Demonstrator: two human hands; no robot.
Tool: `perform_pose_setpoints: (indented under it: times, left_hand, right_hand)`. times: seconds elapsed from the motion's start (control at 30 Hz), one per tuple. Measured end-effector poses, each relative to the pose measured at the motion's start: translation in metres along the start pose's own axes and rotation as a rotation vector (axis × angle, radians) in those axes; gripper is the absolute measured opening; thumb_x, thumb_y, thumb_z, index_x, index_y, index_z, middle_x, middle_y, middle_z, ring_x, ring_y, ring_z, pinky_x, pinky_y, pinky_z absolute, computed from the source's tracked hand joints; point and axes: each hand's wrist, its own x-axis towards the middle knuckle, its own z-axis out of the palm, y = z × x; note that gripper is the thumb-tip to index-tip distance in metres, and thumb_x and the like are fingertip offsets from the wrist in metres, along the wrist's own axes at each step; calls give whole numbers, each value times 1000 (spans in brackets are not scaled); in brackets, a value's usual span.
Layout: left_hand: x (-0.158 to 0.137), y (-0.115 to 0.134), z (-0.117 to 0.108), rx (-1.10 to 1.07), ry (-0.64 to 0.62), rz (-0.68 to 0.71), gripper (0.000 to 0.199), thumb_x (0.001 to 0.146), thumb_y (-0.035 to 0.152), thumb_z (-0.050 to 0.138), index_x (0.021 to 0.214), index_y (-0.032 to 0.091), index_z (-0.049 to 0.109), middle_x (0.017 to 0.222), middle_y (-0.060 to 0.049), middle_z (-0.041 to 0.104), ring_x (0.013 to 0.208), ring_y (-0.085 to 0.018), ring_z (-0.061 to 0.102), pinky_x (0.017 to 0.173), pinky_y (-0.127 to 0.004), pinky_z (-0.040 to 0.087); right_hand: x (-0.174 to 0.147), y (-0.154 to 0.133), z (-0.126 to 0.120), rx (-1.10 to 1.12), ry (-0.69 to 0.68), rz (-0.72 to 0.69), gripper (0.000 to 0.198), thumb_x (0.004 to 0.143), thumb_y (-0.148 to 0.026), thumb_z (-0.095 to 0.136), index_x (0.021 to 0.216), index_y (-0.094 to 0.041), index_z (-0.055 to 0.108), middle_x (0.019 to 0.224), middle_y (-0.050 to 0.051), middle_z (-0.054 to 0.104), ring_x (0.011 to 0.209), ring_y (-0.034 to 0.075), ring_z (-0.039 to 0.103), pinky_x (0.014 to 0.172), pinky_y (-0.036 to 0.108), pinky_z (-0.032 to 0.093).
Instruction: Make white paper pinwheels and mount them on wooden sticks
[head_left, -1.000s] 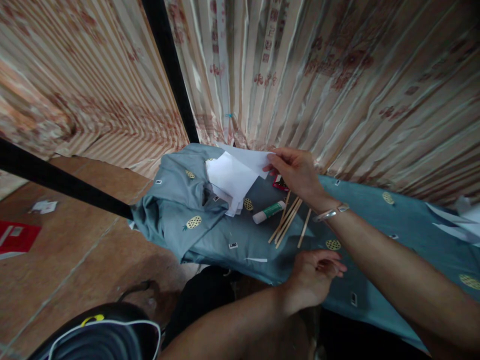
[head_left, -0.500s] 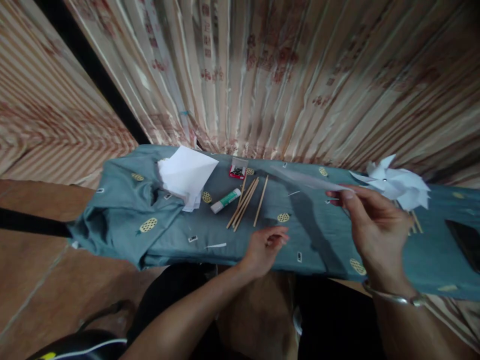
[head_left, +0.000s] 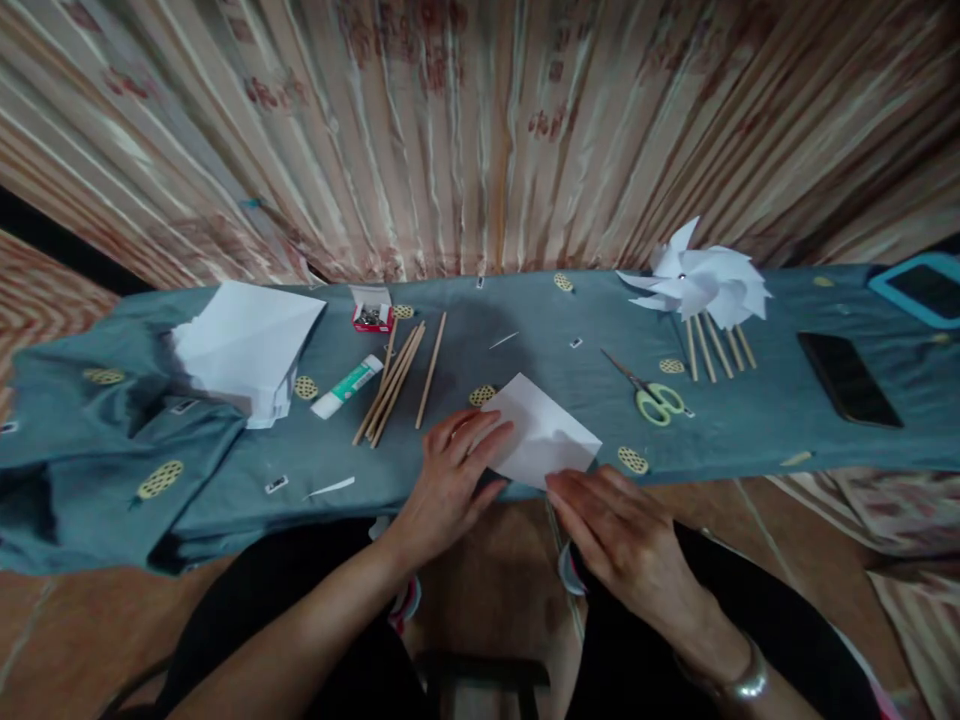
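A square sheet of white paper (head_left: 541, 425) lies on the green-blue cloth near the front edge, one corner pointing away from me. My left hand (head_left: 457, 465) rests at its left corner, fingers stretched out over the paper. At the near right edge, my right hand (head_left: 619, 525) has its thumb and fingers closed on the paper, fingertips partly hidden. Just right of the sheet lie green-handled scissors (head_left: 651, 395). Several thin wooden sticks (head_left: 397, 385) and a glue stick (head_left: 346, 387) are to the left of my hands.
A stack of white paper (head_left: 244, 335) lies at the left, near a small red box of pins (head_left: 372, 315). White paper pinwheels (head_left: 701, 280) on wooden sticks lie back right, beside a black phone (head_left: 847, 378) and a blue-framed device (head_left: 919, 290). Paper scraps (head_left: 330, 488) dot the cloth.
The paper has come down from the air on the right onto the cloth in front of me. Both hands now meet at it. The view has turned to the right, bringing the scissors into sight.
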Motion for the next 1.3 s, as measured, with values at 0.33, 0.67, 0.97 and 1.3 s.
perform_pose_setpoints:
  times: [0.33,0.67,0.97,1.3]
  left_hand:
    - [15,-9,6,-86,-72,-15,27,100,29,48,114,17,68,105,-8,76,101,-21,67,99,-43,43]
    - [8,-23,12,-133,87,-64,42,99,31,49,138,14,50,106,-12,73,94,-22,71,83,-37,59]
    - [10,-8,5,143,48,92,42,98,18,47,140,15,47,149,-17,50,140,-28,44,111,-48,44]
    - [10,2,25,199,-201,152,61,97,43,51,146,10,38,154,-16,45,151,-30,26,121,-55,23]
  right_hand:
    - [-10,40,13,308,49,360,13,92,-23,64,100,-22,74,106,7,77,98,22,67,87,40,55]
    - [19,78,63,428,99,633,12,86,-31,67,84,-24,76,102,6,78,100,26,67,93,46,52]
    - [34,82,79,170,76,539,17,89,-28,60,85,-20,74,104,10,77,100,28,67,93,47,53]
    - [42,80,86,59,84,476,13,88,-22,59,83,-18,71,103,12,75,98,28,65,92,46,53]
